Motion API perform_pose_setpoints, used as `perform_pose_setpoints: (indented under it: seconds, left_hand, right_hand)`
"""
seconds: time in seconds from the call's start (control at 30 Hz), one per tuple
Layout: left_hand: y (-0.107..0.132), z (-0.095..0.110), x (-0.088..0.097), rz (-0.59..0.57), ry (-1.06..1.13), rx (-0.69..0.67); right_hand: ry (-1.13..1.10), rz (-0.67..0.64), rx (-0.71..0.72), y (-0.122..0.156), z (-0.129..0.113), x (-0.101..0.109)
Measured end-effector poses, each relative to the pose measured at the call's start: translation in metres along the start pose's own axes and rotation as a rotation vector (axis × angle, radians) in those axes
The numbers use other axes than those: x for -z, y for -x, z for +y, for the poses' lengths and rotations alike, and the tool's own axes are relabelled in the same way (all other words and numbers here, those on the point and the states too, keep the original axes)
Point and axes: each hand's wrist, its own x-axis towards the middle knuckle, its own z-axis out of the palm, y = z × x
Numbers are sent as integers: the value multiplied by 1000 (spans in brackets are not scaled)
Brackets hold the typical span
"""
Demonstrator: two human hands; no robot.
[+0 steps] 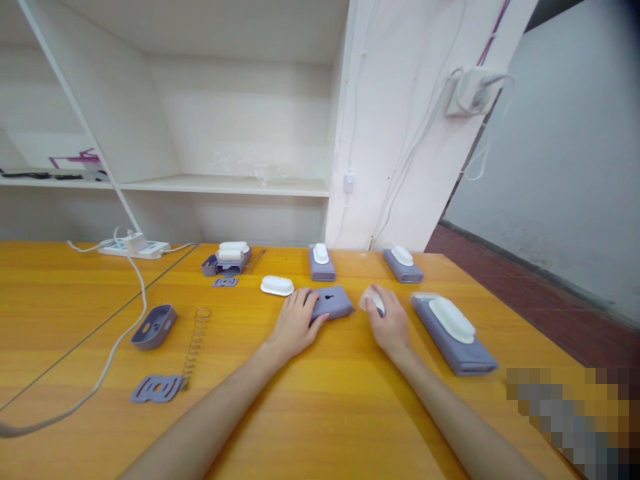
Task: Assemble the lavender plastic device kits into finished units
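Note:
My left hand (pixel 296 323) rests on the yellow wooden table (pixel 320 413), its fingers curled round the left end of a grey-purple plastic housing (pixel 334 301). My right hand (pixel 387 321) lies just to the right of that housing, its fingers closed over a white oval cap (pixel 372 298). The housing lies flat between both hands with a small slot on top.
An assembled grey block with white cap (pixel 453 333) lies to the right; two smaller ones (pixel 321 262) (pixel 403 264) sit behind. A loose white cap (pixel 277 285), a stacked unit (pixel 230 257), a grey tray (pixel 154 326), a spring (pixel 196 340), a flat plate (pixel 158 388), a power strip (pixel 134 247) and its cable lie left.

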Motion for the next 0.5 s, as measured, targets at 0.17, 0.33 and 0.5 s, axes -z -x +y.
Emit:
perform_pose_setpoints:
  seconds: [0.17,0.33,0.5]
  left_hand:
    - [-1,1,0,-16,1,9]
    - [0,1,0,-36,-14,14]
    - [0,1,0,-20,-42,24]
  right_hand:
    - [14,0,68,3,0,-1]
    - [75,0,16,3,2,2]
    - [268,-9,-96,1,3,1]
